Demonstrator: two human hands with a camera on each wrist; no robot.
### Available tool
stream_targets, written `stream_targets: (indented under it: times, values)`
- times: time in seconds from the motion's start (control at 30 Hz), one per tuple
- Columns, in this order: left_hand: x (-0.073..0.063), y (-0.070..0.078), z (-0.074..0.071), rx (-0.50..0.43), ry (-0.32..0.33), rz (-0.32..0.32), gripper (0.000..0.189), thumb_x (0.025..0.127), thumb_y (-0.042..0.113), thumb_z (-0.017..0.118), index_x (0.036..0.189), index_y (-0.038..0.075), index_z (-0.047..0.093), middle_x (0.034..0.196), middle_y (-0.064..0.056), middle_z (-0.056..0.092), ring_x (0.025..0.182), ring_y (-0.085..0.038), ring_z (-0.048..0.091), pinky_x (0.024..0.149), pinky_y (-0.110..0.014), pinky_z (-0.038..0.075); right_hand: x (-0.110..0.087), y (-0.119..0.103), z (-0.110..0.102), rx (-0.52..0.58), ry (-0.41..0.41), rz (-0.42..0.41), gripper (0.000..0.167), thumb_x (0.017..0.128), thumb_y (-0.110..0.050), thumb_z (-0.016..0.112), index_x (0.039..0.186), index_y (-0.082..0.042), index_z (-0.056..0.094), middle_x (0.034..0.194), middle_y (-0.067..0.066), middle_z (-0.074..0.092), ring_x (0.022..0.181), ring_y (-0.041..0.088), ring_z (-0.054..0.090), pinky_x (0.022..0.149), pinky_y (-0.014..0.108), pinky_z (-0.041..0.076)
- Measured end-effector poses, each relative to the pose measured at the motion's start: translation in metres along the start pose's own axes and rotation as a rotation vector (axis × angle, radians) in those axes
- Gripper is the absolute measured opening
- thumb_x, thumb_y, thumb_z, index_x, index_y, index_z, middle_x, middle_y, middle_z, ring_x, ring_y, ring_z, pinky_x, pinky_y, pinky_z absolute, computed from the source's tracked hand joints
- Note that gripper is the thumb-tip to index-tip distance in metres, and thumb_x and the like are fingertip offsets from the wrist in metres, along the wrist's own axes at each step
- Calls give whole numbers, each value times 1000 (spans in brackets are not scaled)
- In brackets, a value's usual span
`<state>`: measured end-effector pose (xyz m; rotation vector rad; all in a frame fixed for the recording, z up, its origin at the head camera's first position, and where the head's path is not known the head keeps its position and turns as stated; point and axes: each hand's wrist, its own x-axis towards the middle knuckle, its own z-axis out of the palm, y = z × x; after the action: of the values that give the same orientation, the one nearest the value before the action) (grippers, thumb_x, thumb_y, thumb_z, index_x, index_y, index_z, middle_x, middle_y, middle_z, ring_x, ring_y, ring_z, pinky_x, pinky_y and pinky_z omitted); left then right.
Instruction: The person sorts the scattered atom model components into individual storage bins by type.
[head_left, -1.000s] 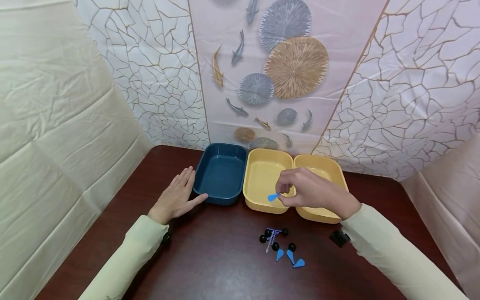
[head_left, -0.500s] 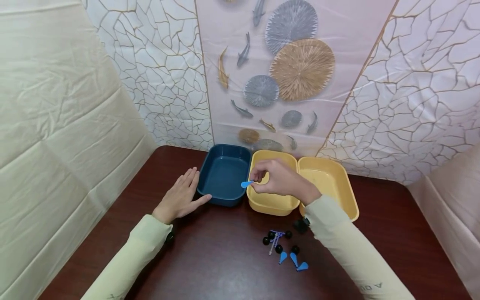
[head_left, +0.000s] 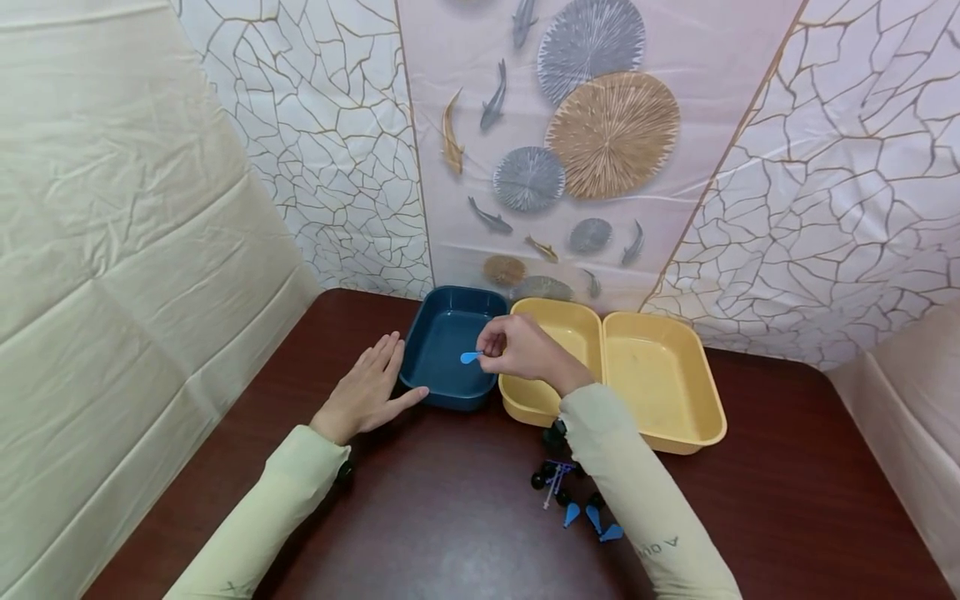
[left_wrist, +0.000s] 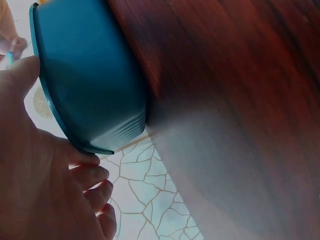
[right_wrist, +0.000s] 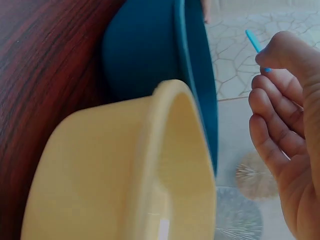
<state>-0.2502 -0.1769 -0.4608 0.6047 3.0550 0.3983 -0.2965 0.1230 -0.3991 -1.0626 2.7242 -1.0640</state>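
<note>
My right hand (head_left: 521, 348) pinches a small flat blue teardrop-shaped piece (head_left: 470, 357) between thumb and fingers, over the right part of the dark blue bin (head_left: 450, 401). In the right wrist view the same blue piece (right_wrist: 253, 41) sticks out past the thumb, above the bin's rim. My left hand (head_left: 363, 390) lies at the bin's left front corner, fingers extended and thumb spread along the front rim. The left wrist view has the thumb and forefinger of the left hand (left_wrist: 47, 165) right at the rim of the bin (left_wrist: 90, 75).
Two yellow bins, a middle one (head_left: 528, 413) and a right one (head_left: 675, 444), stand in a row beside the blue bin. Nearer on the dark table (head_left: 435, 533) lie several black balls (head_left: 537, 481), purple sticks (head_left: 555, 477) and blue teardrop pieces (head_left: 572, 514), partly behind the right sleeve.
My right hand has moved left with the blue teardrop piece, from over the middle yellow bin to over the blue bin. The left hand stays at the blue bin's corner.
</note>
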Motion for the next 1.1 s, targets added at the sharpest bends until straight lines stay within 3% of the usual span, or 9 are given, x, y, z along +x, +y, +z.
stream_targets:
  times: [0.23, 0.4, 0.6, 0.83, 1.1]
  values:
    - [1, 2, 0, -10, 2, 10, 100, 102, 68, 49, 167, -3, 21, 177, -20, 15, 165, -39, 17, 134, -56, 18, 16, 13, 20, -18, -43, 62, 4, 89, -11, 80, 90, -10, 76, 86, 0, 75, 75, 10, 66, 72, 23, 61]
    - [0, 2, 0, 1, 2, 12, 99, 102, 68, 48, 166, -3, 21, 177, -21, 16, 165, -39, 18, 134, -56, 19, 25, 13, 34, -58, -76, 56, 3, 90, -10, 79, 90, -9, 77, 88, 3, 77, 76, 9, 67, 75, 24, 62]
    - [-1, 0, -2, 10, 14, 18, 99, 102, 67, 50, 166, -3, 22, 176, -22, 18, 164, -40, 19, 133, -56, 21, 33, 10, 42, -103, -109, 52, 13, 92, -12, 80, 102, -5, 78, 101, 7, 76, 88, 14, 69, 84, 29, 63]
    - [1, 1, 0, 15, -6, 9, 100, 102, 68, 48, 166, -3, 20, 176, -22, 16, 164, -41, 18, 133, -57, 19, 26, 1, 19, -162, -156, 61, 26, 95, -17, 80, 117, -3, 76, 115, 13, 75, 102, 23, 71, 93, 36, 62]
    - [2, 2, -5, 32, -18, 19, 100, 102, 67, 48, 166, -4, 20, 177, -21, 15, 165, -40, 18, 133, -57, 19, 4, -22, -34, -227, -207, 18, 28, 94, -19, 79, 118, -4, 77, 119, 14, 77, 107, 28, 73, 96, 41, 62]
